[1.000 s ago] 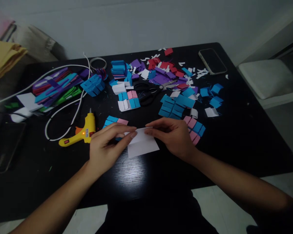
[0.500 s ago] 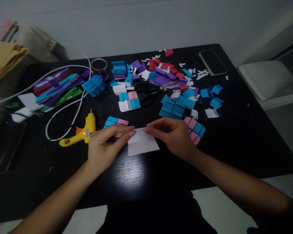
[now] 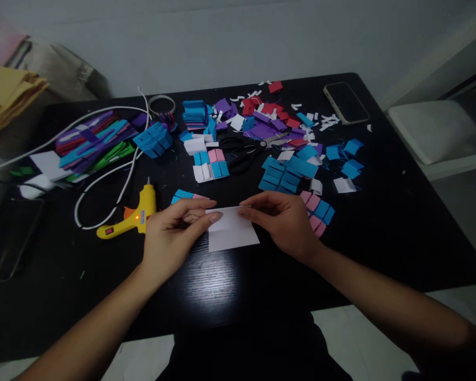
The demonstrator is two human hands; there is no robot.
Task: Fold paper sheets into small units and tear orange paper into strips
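A small white sheet of paper [image 3: 233, 233] is held between both hands above the black table's front half. My left hand [image 3: 173, 233] pinches its upper left corner between thumb and fingers. At the upper right corner, my right hand [image 3: 283, 222] grips the paper the same way. Behind my left fingers, a blue and pink paper square [image 3: 183, 196] is partly hidden. Another pink and blue folded-paper square [image 3: 317, 211] lies just beyond my right hand. A yellow hot glue gun [image 3: 143, 209] with a lit orange light rests left of my left hand.
Black-handled scissors [image 3: 248, 153] lie among purple, red and white paper scraps [image 3: 267, 119]. Blue folded pieces [image 3: 280, 174] and a pink, blue and white square [image 3: 211, 165] sit nearby. A phone [image 3: 346, 103] is at the back right. A white cable [image 3: 103, 182] loops on the left.
The fingers of my left hand have lifted slightly from the paper's top edge, with the thumb still at its corner. My right hand and the paper stay nearly in place.
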